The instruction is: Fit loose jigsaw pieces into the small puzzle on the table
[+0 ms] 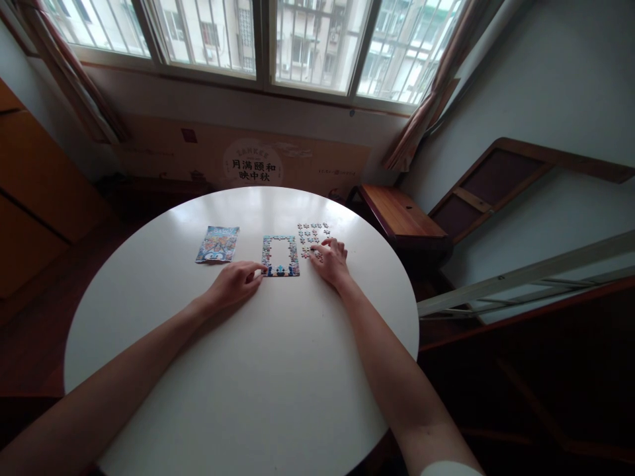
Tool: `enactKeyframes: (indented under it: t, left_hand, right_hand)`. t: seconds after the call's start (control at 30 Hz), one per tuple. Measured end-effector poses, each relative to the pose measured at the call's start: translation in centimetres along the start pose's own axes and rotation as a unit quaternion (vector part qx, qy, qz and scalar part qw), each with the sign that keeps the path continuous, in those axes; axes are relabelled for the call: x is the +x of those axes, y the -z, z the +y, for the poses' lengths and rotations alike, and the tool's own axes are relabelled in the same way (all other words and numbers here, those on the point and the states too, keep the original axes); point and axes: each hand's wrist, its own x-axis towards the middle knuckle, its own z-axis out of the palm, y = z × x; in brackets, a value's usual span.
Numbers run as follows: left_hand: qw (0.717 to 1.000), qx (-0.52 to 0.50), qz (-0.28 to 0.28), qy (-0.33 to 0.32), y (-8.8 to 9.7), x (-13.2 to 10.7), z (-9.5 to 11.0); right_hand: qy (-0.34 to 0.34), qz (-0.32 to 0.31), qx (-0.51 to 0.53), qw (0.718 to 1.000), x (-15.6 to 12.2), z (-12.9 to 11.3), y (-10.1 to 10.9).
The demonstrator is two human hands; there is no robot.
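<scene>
A jigsaw puzzle (296,263) lies on the white round table, its border joined and its middle bare. My left hand (241,276) rests at the lower left corner, fingers curled and fingertips against the puzzle's edge. To the right, several loose puzzle pieces (308,233) are spread in rough rows. Over the nearest of them is my right hand (331,261), thumb and index finger drawn together at a small piece, partly hidden by the fingers. Left of the puzzle lies a colourful picture packet (217,244), flat on the table.
The white table (238,377) has a rounded edge all around. Beyond its right side stands a wooden stool or small bench (397,208). A barred window (312,46) and a printed banner (307,158) are at the back.
</scene>
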Motion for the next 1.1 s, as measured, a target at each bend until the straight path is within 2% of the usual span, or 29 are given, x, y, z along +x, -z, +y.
enactKeyframes:
  t: [0.33, 0.6, 1.1]
  left_hand:
    - [1.0, 0.003, 0.004, 0.0, -0.01, -0.01, 0.06]
    - [1.0, 0.007, -0.005, 0.003, 0.16, -0.03, 0.16]
    - [1.0, 0.007, -0.001, -0.002, -0.08, -0.06, -0.18]
  right_hand:
    - [0.001, -0.001, 0.01, 1.0, 0.11, 0.34, -0.17]
    - [-0.032, 0.022, 0.029, 0.999, 0.16, 0.31, -0.13]
    - [-0.02, 0.003, 0.039, 0.999, 0.2, 0.23, -0.02]
